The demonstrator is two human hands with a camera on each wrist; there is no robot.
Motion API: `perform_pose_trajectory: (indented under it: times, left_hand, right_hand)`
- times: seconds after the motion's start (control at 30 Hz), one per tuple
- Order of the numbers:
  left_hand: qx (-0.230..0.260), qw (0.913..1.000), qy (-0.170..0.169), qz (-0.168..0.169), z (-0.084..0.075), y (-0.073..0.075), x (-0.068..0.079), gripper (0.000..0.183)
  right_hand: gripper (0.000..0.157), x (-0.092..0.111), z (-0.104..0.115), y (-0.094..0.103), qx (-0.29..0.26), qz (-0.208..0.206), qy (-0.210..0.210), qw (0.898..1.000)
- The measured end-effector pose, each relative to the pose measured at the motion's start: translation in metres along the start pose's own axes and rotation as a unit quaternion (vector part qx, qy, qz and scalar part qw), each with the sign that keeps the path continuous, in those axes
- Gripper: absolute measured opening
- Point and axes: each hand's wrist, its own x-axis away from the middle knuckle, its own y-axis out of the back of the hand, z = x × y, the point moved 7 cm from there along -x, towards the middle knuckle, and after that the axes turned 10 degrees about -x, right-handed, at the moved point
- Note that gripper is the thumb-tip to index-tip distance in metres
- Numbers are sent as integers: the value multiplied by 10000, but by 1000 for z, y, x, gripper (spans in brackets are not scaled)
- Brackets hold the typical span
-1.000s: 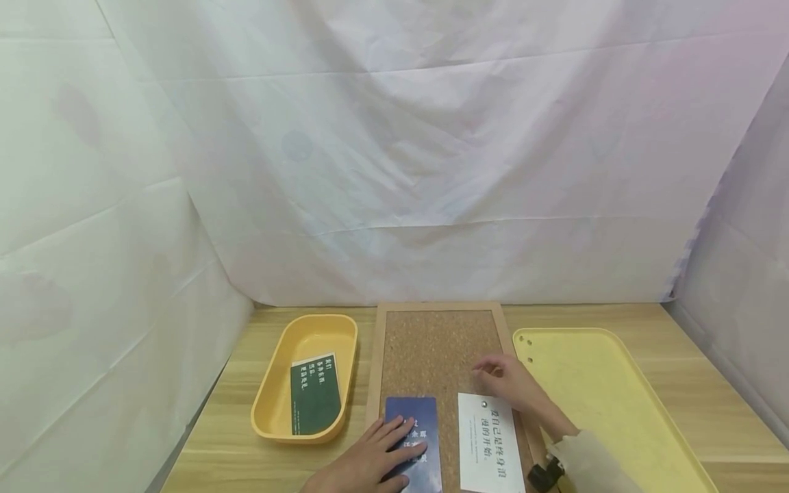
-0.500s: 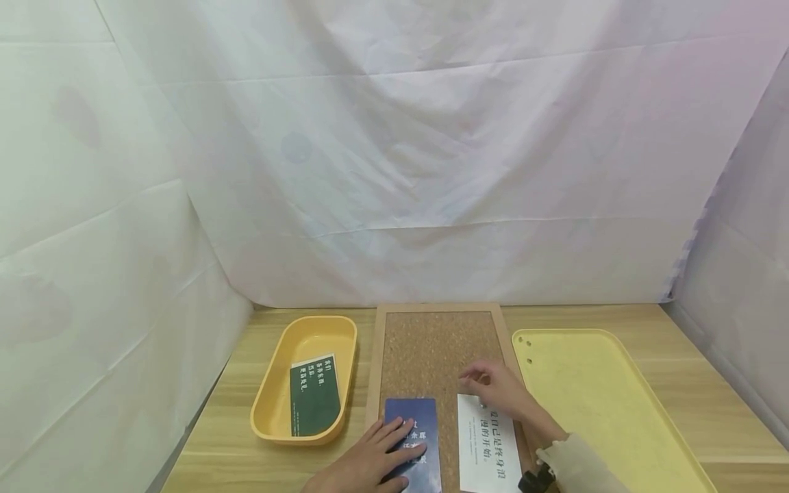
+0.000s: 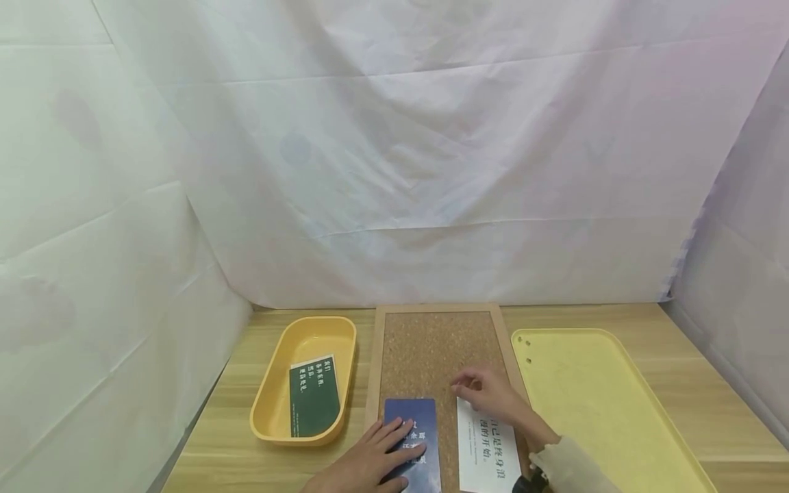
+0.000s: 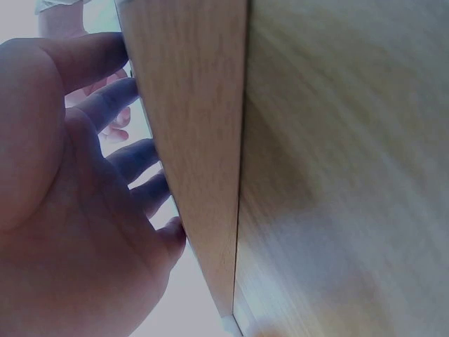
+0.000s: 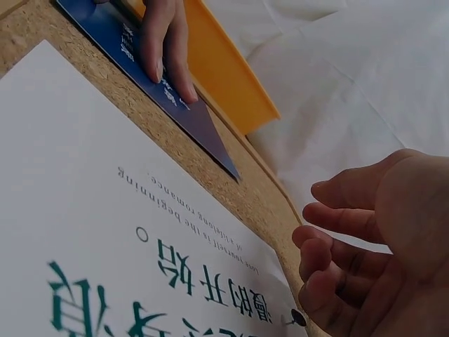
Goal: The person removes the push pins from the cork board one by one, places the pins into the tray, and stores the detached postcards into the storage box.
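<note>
A blue card (image 3: 421, 414) with white characters lies on the wood-framed cork board (image 3: 437, 342). My left hand (image 3: 370, 459) rests on that card, fingers spread. To its right a white card (image 3: 483, 452) with green print lies on the board, and a push pin (image 5: 298, 317) stands at its edge in the right wrist view. Over the white card's far end is my right hand (image 3: 490, 397), apart from the card. Its fingers are curled, with thumb and index fingertips (image 5: 309, 209) close together; I see nothing between them, though something tiny could be hidden.
At the left stands an orange-yellow bin (image 3: 265, 411) with a green card (image 3: 314, 397) in it. A pale yellow tray (image 3: 604, 397) lies at the right, with small pins (image 3: 528, 360) near its far left corner. White cloth (image 3: 431, 171) hangs behind.
My right hand has moved left, from beside the white card's far right corner to over its far end, and now covers the pin in the head view. The left hand has stayed put.
</note>
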Motion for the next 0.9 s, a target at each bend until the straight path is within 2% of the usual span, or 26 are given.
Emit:
perform_pose_trajectory:
  times: [0.3, 0.63, 0.9]
  left_hand:
    - [-307, 9988, -230, -318, -3, 4, 1, 53]
    - [-395, 9983, -257, -356, -3, 4, 1, 54]
    - [-123, 9998, -101, -137, -1, 3, 0, 54]
  right_hand:
    - [16, -1, 6, -14, 504, 258, 316, 9979]
    - [17, -1, 8, -27, 520, 488, 282, 9971]
    - [21, -2, 10, -33, 712, 558, 214, 9957]
